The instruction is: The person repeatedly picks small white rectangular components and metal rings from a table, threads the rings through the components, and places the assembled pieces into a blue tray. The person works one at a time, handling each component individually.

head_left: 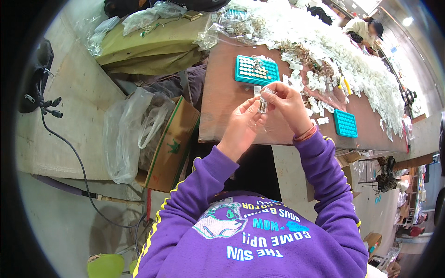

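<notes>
Your left grip (243, 121) and right grip (288, 103) were both closed to a narrow pinch on a small clear piece (263, 107), with something dark showing inside it. The piece sat between your fingertips, partly covered by them, on the near side of the filled tray (272, 70), which served as the landmark for everything else. That tray was teal and carried rows of round, pale discs (250, 70), a few lying loose across the others. It rested on the brown tabletop (222, 99). To its right, loose white pieces and brown strands (317, 67) crowded the surface, with a yellow-handled tool (340, 83) among them. Right of the filled tray and nearer to you lay a second teal tray (346, 124), its rows of round pockets showing. Beyond it and to its right, a long white heap (357, 65) spread over the tabletop. Left of the filled tray and nearer to you, off the tabletop, stood a cardboard box (169, 148), a clear plastic bag (121, 134) beside it.
</notes>
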Available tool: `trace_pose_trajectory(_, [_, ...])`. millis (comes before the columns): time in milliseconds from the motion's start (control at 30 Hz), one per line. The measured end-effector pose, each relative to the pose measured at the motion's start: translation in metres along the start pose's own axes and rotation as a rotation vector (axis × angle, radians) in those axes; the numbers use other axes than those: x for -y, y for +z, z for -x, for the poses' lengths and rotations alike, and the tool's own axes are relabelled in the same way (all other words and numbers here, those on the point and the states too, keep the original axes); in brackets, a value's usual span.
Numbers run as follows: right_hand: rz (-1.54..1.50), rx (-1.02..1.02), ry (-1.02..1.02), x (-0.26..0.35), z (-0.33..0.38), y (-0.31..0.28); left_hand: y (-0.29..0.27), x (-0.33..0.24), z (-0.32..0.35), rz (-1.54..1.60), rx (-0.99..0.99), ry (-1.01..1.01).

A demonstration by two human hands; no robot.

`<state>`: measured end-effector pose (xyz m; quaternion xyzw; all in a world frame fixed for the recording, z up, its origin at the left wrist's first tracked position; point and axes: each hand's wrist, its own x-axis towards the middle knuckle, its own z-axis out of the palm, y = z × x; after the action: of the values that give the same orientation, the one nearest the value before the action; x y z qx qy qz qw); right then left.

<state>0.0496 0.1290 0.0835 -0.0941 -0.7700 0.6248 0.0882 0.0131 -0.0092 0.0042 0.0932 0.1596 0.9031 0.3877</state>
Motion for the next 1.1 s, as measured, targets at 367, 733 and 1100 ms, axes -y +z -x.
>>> trace_pose_trajectory(367, [0.714,-0.074,-0.901,0.002,0.029,0.014,0.012,-0.007,0.015,0.156,0.155,-0.046])
trace_pose_trajectory(733, [0.774,-0.047,-0.981,0.002,0.032,0.007,0.026,0.0,0.019,0.173,-0.035,-0.051])
trace_pose_trajectory(1100, [0.792,0.001,-0.849,0.007,0.041,-0.002,0.035,-0.004,0.029,-0.52,-0.109,0.161])
